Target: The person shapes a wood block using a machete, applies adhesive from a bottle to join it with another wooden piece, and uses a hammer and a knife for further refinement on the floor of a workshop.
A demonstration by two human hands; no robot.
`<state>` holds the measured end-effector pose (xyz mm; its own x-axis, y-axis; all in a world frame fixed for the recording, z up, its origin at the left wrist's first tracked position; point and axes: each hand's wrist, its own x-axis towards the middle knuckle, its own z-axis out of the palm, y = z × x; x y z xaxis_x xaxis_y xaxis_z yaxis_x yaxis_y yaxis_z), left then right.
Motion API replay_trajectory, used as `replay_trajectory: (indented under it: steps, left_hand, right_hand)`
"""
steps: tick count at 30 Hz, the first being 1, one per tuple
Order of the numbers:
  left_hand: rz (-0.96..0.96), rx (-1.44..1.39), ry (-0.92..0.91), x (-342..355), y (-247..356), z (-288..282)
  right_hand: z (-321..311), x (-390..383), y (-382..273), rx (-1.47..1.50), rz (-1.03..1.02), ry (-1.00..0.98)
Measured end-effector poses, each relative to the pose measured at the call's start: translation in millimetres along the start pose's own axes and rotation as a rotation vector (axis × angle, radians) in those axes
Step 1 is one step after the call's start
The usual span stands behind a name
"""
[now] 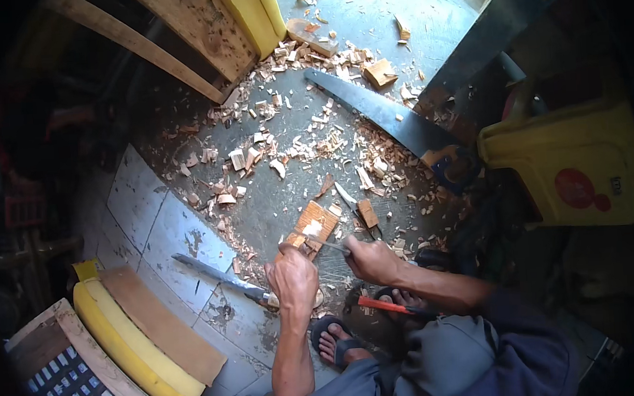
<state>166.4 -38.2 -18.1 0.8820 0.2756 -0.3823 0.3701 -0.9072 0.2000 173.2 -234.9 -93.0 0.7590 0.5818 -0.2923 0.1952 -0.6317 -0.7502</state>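
A rectangular wooden block with a pale, freshly cut patch lies tilted in front of me, low over the floor. My left hand is closed at its near left end. In my closed right hand is a thin metal bar-like tool, which crosses the near part of the block. Whether that tool is a blade or a file is too small to tell. Just beyond the block's right side are a pointed blade and a small wood piece.
Wood chips litter the dark floor. A handsaw lies beyond, a long blade at left. A red-handled tool is near my feet. A yellow plastic stool-like object stands right; a crate and yellow cushion sit left.
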Motion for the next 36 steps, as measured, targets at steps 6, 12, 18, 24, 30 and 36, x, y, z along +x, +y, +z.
replay_trajectory:
  steps: [6,12,18,24,30,36]
  left_hand:
    - [-0.013,0.043,-0.037,-16,1,1]
    - [0.014,0.03,0.054,-2,8,-2]
    - [0.033,0.046,0.048,1,10,-6]
    - [0.027,0.071,0.044,0,14,-2]
    - [0.056,0.076,0.096,-2,10,5]
    - [0.042,0.096,0.063,-5,6,7]
  right_hand:
    - [-9,-25,-3,-0.04,0.095,-0.058]
    - [-15,-14,9,-0.021,0.005,0.078]
    - [-10,-26,14,-0.103,0.163,-0.014]
    - [-6,-27,19,-0.118,0.183,-0.066]
    - [-3,-40,34,-0.127,0.096,-0.018]
    - [-14,-40,17,-0.066,0.118,-0.014]
